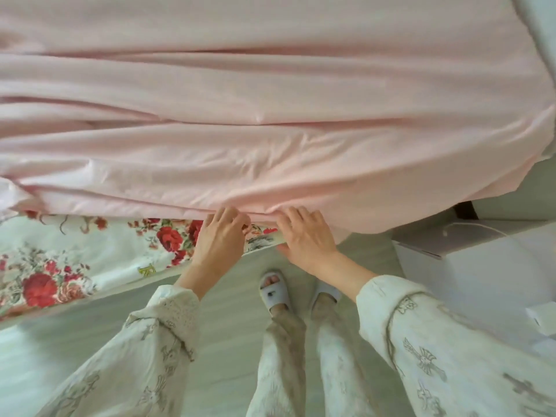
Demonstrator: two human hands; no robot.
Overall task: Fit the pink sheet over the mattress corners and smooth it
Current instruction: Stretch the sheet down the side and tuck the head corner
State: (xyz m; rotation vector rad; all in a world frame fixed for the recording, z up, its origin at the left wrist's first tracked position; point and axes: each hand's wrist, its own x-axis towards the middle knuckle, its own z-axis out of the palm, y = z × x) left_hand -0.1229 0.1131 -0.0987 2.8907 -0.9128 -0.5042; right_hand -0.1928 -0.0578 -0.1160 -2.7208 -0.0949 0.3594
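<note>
The pink sheet (270, 115) lies over the bed in long loose folds and covers most of the view. Its near hem runs along the bed's front edge. Under it shows the mattress in a white cover with red flowers (90, 254), bare at the lower left. My left hand (221, 239) is at the hem, fingers curled on the edge of the pink sheet. My right hand (307, 236) is beside it, fingers bent over the same hem where the cloth bunches. The sheet hangs over the right-hand corner.
A white box or cabinet (481, 266) with a white cable stands close on the right beside the bed corner. Pale wood floor (228, 326) lies under my slippered feet (275, 291). A white wall edge shows at the top right.
</note>
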